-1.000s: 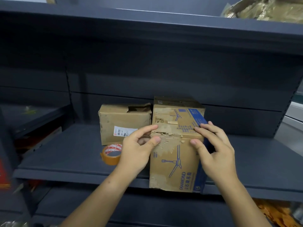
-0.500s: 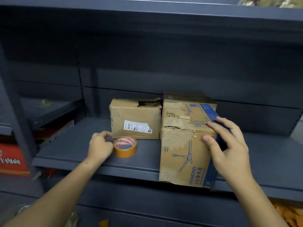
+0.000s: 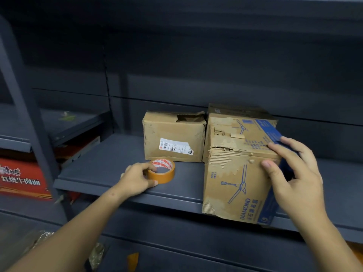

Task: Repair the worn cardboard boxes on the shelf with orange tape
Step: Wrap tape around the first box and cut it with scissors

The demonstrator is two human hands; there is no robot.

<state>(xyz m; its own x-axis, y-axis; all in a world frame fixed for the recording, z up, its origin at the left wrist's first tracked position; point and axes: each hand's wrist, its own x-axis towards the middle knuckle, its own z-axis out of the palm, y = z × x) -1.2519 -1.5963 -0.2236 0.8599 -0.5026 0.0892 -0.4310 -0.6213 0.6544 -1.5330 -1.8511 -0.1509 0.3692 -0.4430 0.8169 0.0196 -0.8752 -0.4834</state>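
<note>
Two worn cardboard boxes stand on the dark grey shelf [image 3: 117, 160]. The larger fan box [image 3: 233, 173], printed blue with torn top edges, overhangs the shelf's front edge. My right hand [image 3: 292, 173] holds its upper right corner, fingers on top and thumb on the front face. Left of it sits a smaller plain box [image 3: 172, 138] with a white label and a hole in its top. A roll of orange tape [image 3: 164, 170] lies flat in front of the smaller box. My left hand [image 3: 137, 178] grips the roll, fingers over its left rim and thumb at its front.
A dark box [image 3: 235, 108] stands behind the fan box. The shelf's upright post [image 3: 25, 107] rises at left, with a red printed carton [image 3: 21, 177] beyond it. Crumpled wrapping [image 3: 41, 238] lies on the lower shelf.
My left hand left the fan box's torn edge, moved left to the tape roll and took hold of it. My right hand stayed on the box. The view shifted left.
</note>
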